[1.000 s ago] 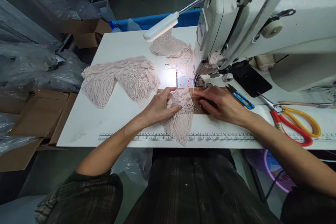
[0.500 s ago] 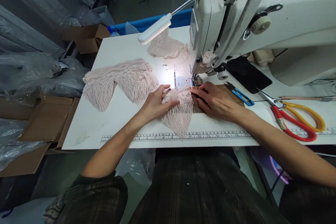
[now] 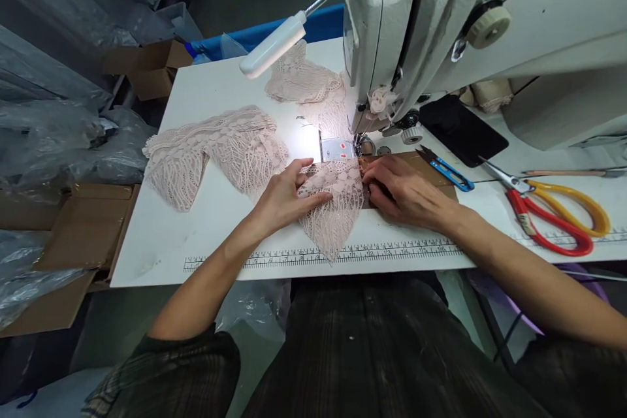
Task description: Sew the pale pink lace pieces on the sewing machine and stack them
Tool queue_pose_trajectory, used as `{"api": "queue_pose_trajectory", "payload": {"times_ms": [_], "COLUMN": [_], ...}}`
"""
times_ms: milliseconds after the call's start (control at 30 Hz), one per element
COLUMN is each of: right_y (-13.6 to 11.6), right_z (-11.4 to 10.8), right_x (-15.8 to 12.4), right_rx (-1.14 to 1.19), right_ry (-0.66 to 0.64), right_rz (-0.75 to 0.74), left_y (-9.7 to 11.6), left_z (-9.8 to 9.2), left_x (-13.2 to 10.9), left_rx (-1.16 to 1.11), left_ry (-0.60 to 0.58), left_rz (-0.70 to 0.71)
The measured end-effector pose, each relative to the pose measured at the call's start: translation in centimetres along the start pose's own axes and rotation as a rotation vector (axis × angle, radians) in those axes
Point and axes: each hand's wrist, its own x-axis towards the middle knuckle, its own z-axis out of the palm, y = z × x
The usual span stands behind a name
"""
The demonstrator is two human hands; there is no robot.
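A pale pink lace piece (image 3: 336, 209) lies on the sewing table, its pointed end hanging down over the printed ruler. My left hand (image 3: 287, 194) rests on its left side, thumb and forefinger apart on the lace. At the right edge of the lace, my right hand (image 3: 406, 189) is closed, fingertips pinching that edge close to the presser foot. The white sewing machine (image 3: 369, 46) stands just behind, with its metal needle plate (image 3: 337, 149) lit. My right hand partly covers a brown board (image 3: 438, 176).
More lace (image 3: 215, 150) lies to the left, and another lace length (image 3: 304, 78) lies behind. A lamp (image 3: 274, 46) hangs over the table. Blue thread snips (image 3: 448, 171), scissors (image 3: 553, 215) and a black phone (image 3: 463, 127) lie to the right. A cardboard box (image 3: 85, 225) stands at left.
My right fingertips have drawn together at the lace's right edge. The lace by the needle lies flatter and a little wider. The view has shifted slightly.
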Motion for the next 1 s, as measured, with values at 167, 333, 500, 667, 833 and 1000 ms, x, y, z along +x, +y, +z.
{"api": "queue_pose_trajectory", "payload": {"times_ms": [167,333,500,667,833,1000], "right_y": [-0.1,-0.5,-0.6,-0.5,-0.6,-0.7], "right_z": [0.2,0.4,0.4,0.3,0.3,0.3], "right_x": [0.5,0.4,0.4,0.3,0.0,-0.1], "right_rx": [-0.108,-0.216,-0.224,-0.230,-0.224,-0.207], "right_ry": [-0.021,-0.076,-0.055,-0.056,-0.041,-0.034], "right_rz": [-0.008,-0.013,-0.011,-0.006,-0.011,0.004], "left_y": [0.4,0.7,0.4,0.2,0.5,0.5], "left_z": [-0.3,-0.6,-0.4,-0.1,-0.1,-0.3], "left_x": [-0.6,-1.0,-1.0,-1.1,-1.2,-1.2], "left_rx": [0.060,0.109,0.069,0.098,0.112,0.082], "left_ry": [-0.027,-0.109,-0.086,-0.031,-0.066,-0.096], "left_rz": [0.029,0.055,0.091,0.084,0.154,0.149]}}
